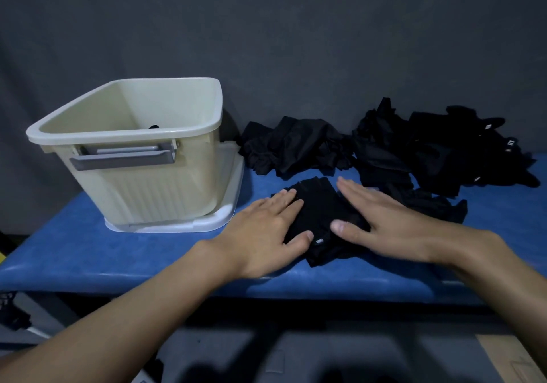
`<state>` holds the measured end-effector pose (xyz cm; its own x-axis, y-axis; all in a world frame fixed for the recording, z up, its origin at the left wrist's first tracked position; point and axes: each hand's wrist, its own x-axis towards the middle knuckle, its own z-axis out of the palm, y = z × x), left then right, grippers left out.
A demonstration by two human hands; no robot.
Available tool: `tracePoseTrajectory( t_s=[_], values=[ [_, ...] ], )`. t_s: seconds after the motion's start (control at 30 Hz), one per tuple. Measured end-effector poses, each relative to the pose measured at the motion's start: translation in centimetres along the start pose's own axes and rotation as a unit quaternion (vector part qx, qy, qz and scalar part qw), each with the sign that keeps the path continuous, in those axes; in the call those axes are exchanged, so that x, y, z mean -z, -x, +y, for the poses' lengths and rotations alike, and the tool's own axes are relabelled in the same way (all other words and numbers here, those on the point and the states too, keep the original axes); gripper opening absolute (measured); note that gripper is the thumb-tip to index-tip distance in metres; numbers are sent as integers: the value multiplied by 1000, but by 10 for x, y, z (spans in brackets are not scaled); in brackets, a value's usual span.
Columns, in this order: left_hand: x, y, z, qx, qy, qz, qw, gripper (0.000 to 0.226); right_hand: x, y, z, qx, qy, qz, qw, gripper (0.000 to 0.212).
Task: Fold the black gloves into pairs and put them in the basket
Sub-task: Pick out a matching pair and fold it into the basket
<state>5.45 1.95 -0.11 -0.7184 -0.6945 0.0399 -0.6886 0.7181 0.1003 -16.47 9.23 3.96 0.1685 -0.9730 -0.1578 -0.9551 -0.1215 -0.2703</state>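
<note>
Cream plastic basket (pixel 142 181) is standing at the left of a blue padded table (pixel 88 252), sitting on a white lid (pixel 229 217). A small dark shape (pixel 154 127) is showing just inside its near rim, too little to identify. Right of the basket, the person's left hand (pixel 266 231) is lying flat with fingers straight, pressing the left side of a black glove (pixel 319 208) spread on the table. The right hand (pixel 384 214) is pressing the glove's right side, also flat, gripping nothing. Behind them, loose black gloves are lying in a middle heap (pixel 296 146) and a larger heap (pixel 438 149) at far right.
</note>
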Motion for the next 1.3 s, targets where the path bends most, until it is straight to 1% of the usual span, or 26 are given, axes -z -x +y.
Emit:
tracePoseTrajectory(
  t_s=[0.03,0.1,0.17,0.27,0.43,0.5,0.57,0.63,0.73,0.9,1.0,1.1,1.2,1.3],
  values=[
    [0,-1,-1,-2,0,2,1000,75,2,-2,-7,13,-28,27,999,102],
    [1,0,0,-4,4,0,1000,77,2,-8,-20,30,-56,39,997,95],
    [2,0,0,-3,4,-7,1000,79,-7,-16,-21,35,-35,14,999,91],
    [2,1,-2,-6,3,-16,1000,80,-20,-22,-11,22,33,-29,999,91],
    [1,3,-2,-13,2,-14,1000,78,-22,-23,-9,22,36,-33,999,89],
    [2,8,-2,-54,-26,36,998,76,-22,-24,-8,21,26,-36,999,87],
    [5,13,0,-124,-42,94,987,73,-21,-27,-4,18,8,-42,999,75],
    [7,17,1,-178,-47,122,975,72,-21,-28,-1,18,-15,-41,999,62],
    [4,16,1,-202,-65,143,967,72,-20,-26,1,34,-48,-21,998,54],
    [3,13,-2,-213,-57,136,966,60,-1,-3,-2,33,-172,59,983,45],
    [3,11,-4,-230,-45,149,961,53,4,14,1,47,-157,33,986,46],
    [1,8,-7,-238,-24,164,957,47,-3,20,7,52,-123,29,991,59],
    [0,8,-4,-247,-34,202,947,41,-12,20,10,67,-99,64,991,63],
    [2,8,1,-216,-20,233,948,37,-17,18,9,86,-80,121,986,59]
  ],
)
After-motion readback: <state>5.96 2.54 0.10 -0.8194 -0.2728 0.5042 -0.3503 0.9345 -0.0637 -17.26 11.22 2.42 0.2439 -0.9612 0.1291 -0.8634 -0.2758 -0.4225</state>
